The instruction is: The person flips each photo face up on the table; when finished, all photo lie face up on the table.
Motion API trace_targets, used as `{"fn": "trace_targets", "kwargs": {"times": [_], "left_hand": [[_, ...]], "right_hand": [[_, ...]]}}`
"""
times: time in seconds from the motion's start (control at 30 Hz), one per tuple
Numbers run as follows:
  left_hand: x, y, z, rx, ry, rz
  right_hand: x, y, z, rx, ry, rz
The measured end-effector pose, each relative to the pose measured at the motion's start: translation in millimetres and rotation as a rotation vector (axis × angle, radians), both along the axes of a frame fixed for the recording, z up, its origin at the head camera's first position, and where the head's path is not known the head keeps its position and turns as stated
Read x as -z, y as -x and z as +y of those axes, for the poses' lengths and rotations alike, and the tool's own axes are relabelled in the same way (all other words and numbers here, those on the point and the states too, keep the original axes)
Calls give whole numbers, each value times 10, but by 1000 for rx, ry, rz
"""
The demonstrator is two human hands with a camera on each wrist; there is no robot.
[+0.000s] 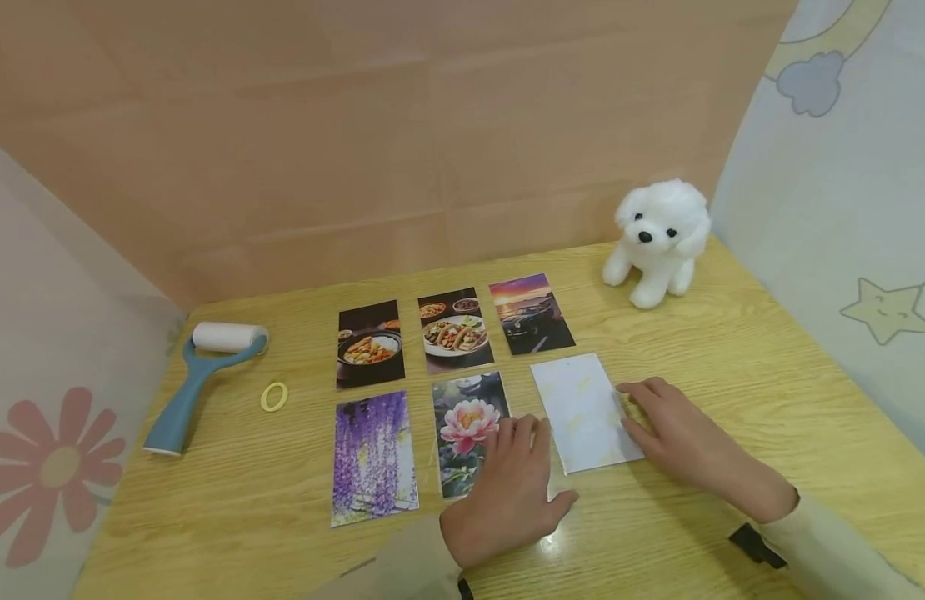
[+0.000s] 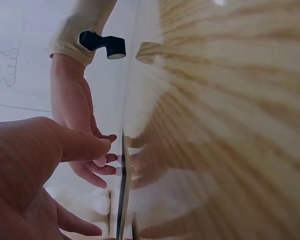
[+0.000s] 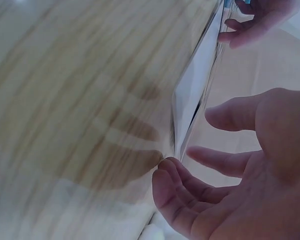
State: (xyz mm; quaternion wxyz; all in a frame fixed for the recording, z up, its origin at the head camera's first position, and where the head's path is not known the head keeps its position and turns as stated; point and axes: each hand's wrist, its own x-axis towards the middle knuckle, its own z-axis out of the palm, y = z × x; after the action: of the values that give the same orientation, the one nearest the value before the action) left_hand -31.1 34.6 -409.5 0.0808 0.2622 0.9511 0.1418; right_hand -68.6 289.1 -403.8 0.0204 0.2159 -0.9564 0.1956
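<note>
A card lying white side up (image 1: pixel 586 412) is at the right end of the front row. My right hand (image 1: pixel 680 433) is at its right edge, fingertips touching that edge; in the right wrist view the thumb (image 3: pixel 230 114) stays apart from the card (image 3: pixel 190 95). My left hand (image 1: pixel 511 492) is over the lower right part of a pink flower card (image 1: pixel 466 417), fingers loosely bent and holding nothing. Whether its fingertips touch that card is unclear. Beside it lies a purple blossom card (image 1: pixel 372 458).
Behind are a rice bowl card (image 1: pixel 370 346), a taco card (image 1: pixel 455 329) and a car-at-sunset card (image 1: pixel 532 315). A blue-handled lint roller (image 1: pixel 196 375) and a yellow ring (image 1: pixel 274 397) lie left. A white plush dog (image 1: pixel 657 242) sits at the back right of the wooden table (image 1: pixel 230 508).
</note>
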Motion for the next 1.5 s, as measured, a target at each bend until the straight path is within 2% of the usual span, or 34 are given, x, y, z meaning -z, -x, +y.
{"fn": "trace_targets", "kwargs": {"times": [0.2,0.57,0.77,0.9,1.0,1.17,1.27,1.4,1.5], "left_hand": [[32,7,73,-16,14,36],[43,-33,146,-39,14,11],[14,-30,166,-41,-2,-28],[9,-16,168,-67,-56,-71],[9,0,166,-107,-152,-117],[9,29,163,-174,-386,-183],[-1,51,152,-207,-566,-253],[-18,65,145,-249,-855,-335],[-33,61,151,-274,-1016,-351]], "right_hand": [[44,22,49,-27,-3,25],[117,13,39,-77,-26,121],[125,8,18,-57,-31,101],[129,8,0,-51,-29,94],[129,10,-17,-54,-20,99],[102,1,-58,-43,6,65],[84,0,-83,-39,22,34],[63,-13,-124,-38,69,1],[52,-32,-163,-36,121,-20]]}}
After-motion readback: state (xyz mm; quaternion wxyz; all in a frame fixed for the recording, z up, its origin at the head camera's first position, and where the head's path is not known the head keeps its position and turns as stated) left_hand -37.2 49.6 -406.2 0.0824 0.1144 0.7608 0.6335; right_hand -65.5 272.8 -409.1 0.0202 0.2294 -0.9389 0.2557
